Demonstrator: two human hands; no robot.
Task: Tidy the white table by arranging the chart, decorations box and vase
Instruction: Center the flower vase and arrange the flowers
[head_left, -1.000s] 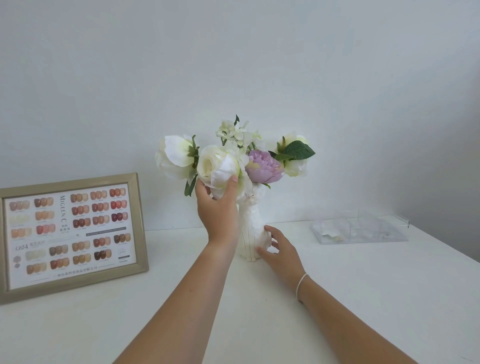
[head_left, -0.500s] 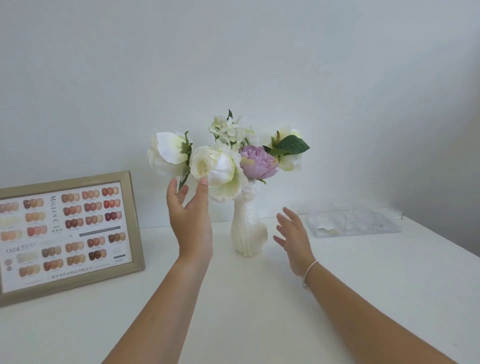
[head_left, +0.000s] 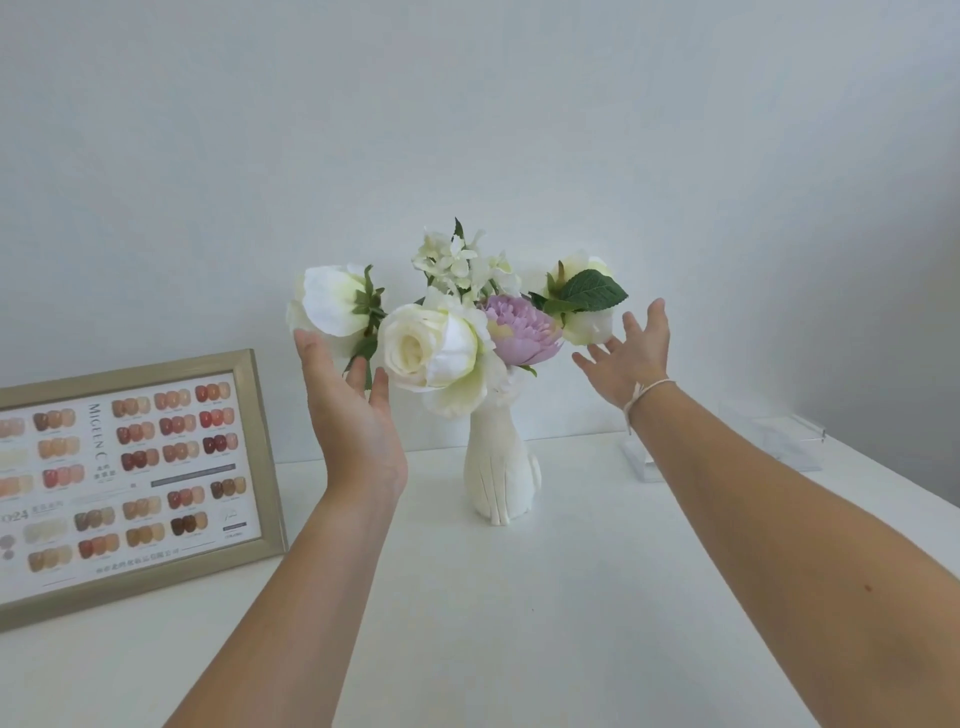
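Observation:
A white ceramic vase (head_left: 501, 470) stands upright on the white table (head_left: 545, 623) near the back wall, holding white flowers and one purple flower (head_left: 522, 330). My left hand (head_left: 353, 415) is raised just left of the bouquet, fingers spread, its fingertips by the leftmost white bloom. My right hand (head_left: 631, 353) is lifted to the right of the bouquet, fingers apart, close to the rightmost bloom and leaf. Neither hand holds anything. The framed nail colour chart (head_left: 130, 483) leans at the left. The clear decorations box (head_left: 779, 441) lies at the back right, partly hidden by my right forearm.
A plain white wall runs right behind the vase and chart. The table's right edge falls away beyond the clear box. Both my forearms reach across the front of the table on either side of the vase.
Both hands let go of the vase and flowers and rose. The right hand moved from the vase's base up to the right side of the bouquet; the left shifted left.

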